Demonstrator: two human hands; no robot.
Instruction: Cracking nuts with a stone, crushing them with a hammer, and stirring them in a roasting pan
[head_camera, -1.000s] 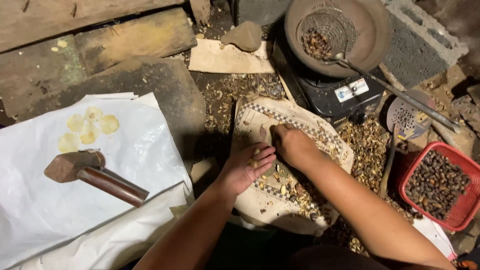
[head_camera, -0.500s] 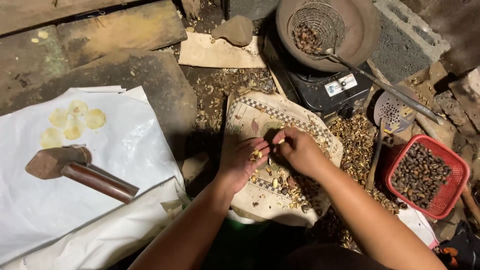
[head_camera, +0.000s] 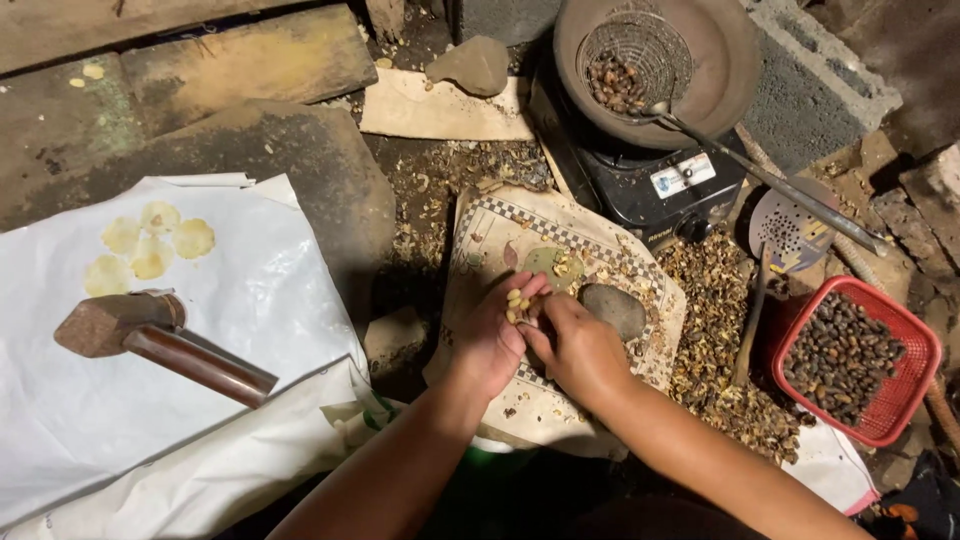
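I see a few pale yellow kernels (head_camera: 515, 303) resting in the cupped left hand (head_camera: 490, 335), whose fingers curl loosely around them; the right hand (head_camera: 578, 350) presses against it from 3 o'clock, fingers pinched together at the kernels, though what they grip is hidden by the knuckles. Both hands hover over a patterned cloth (head_camera: 500, 240) strewn with shell bits, with a smooth grey stone (head_camera: 615, 308) just beside the right hand at 2 o'clock. Farther out at 3 o'clock, a red basket (head_camera: 925, 360) holds dark nuts, and a heap of broken shells (head_camera: 710, 300) lies between it and the cloth. At 1 o'clock a round pan (head_camera: 725, 60) with a wire strainer (head_camera: 640, 40) sits on a black stove (head_camera: 650, 190); a perforated ladle (head_camera: 790, 230) lies next to it. At 9 o'clock, a hammer (head_camera: 150, 335) rests on a white sheet (head_camera: 260, 290) beside flattened yellow discs (head_camera: 150, 245). The dirt floor (head_camera: 430, 170) is dim, with planks (head_camera: 240, 65) and a concrete block (head_camera: 820, 85) at the top; both forearms are cut off at the bottom edge.
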